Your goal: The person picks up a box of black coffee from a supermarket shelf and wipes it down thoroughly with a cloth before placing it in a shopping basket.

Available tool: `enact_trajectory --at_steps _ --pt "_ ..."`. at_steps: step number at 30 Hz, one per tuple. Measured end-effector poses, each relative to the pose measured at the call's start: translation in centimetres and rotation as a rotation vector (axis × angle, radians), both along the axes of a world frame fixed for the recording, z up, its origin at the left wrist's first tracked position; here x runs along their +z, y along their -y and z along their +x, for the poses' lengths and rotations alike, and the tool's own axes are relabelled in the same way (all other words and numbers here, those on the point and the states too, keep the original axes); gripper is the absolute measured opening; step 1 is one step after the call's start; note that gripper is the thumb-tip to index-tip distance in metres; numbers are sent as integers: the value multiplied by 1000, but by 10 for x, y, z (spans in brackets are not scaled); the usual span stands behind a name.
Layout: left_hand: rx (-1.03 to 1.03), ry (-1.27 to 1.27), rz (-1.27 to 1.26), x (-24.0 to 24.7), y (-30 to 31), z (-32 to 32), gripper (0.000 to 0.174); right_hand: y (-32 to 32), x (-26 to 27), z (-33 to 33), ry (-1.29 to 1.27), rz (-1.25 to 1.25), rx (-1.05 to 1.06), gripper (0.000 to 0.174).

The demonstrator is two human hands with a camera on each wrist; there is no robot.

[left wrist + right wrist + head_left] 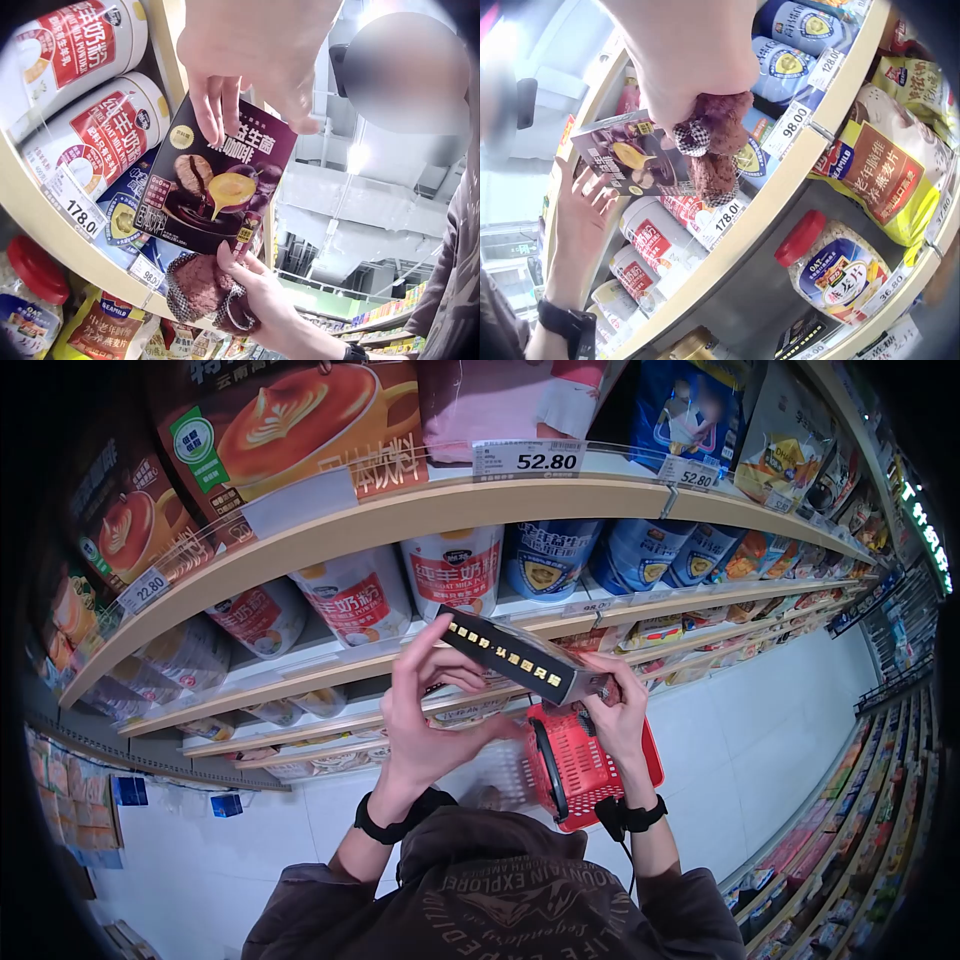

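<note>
A dark purple coffee box (505, 657) with gold lettering along its edge is held tilted in front of the shelves. My right hand (622, 712) grips its right end, fingers and thumb at the corner. A fuzzy brown plush piece with checkered trim (199, 289) hangs by the right fingers, below the box. My left hand (425, 710) is at the box's other end, fingers touching its edge and thumb spread away. In the left wrist view, the left fingers lie over the top of the box front, which pictures coffee and plums.
Goat milk powder cans (455, 570) and blue cans (548, 560) line the shelf just beyond the box. Large drink packages (300, 430) stand above, over a curved shelf edge (400, 510). A red basket (590, 765) is below the right hand. More shelves (850, 820) run along the right.
</note>
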State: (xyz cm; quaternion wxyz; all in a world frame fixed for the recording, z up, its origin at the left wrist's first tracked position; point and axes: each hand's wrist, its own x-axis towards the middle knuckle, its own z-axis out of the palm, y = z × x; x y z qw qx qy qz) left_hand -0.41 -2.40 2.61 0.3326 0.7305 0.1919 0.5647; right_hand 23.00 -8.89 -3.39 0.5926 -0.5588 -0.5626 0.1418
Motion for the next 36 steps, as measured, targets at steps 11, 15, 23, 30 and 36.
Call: enact_trajectory --at_steps 11,15,23,30,36 --pt "98 -46 -167 -1 -7 1 52 -2 -24 -9 -232 -165 177 37" --pt "134 -88 -32 1 -2 0 56 -7 -35 -12 -202 -248 168 32" --pt "154 -70 72 12 3 2 52 -7 -14 -24 -288 -276 245 29" --pt "162 -85 88 15 0 1 52 -9 -11 -24 -295 -282 237 30" --pt "158 -89 47 11 -5 -4 53 -14 -8 -14 -74 -146 225 33"
